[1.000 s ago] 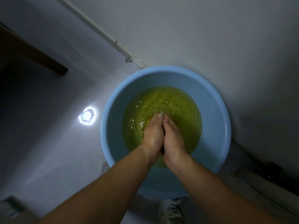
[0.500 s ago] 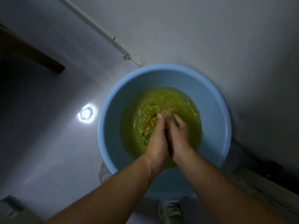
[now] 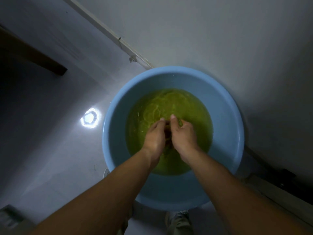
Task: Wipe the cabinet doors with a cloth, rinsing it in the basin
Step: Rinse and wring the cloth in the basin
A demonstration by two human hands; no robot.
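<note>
- Currently both hands are down in a round light-blue plastic basin [image 3: 115,133], which sits on the glossy grey floor [image 3: 50,150] close against a white wall [image 3: 220,39].
- Basin holds murky yellow-green water [image 3: 191,109], rippled on the far side.
- Left hand [image 3: 155,138] and right hand [image 3: 183,138] are side by side at the middle of the water, thumbs on top and nearly touching, fingers curled inward.
- Wet brownish cloth [image 3: 168,134] is wadded between the palms and mostly hidden; each hand clutches it, partly under water.
- Cloth pattern: cannot tell.
- Bare forearms come in from the bottom edge.
- Bright light glare [image 3: 89,117] is on the floor just left of the basin.
- White trim strip [image 3: 108,31] runs along the foot of the wall and passes behind the basin rim.
- Dark wooden beam [image 3: 33,53] is at upper left, well apart from the basin.
- Grey shoe [image 3: 177,221] is at the bottom edge, near the basin's near side.
</note>
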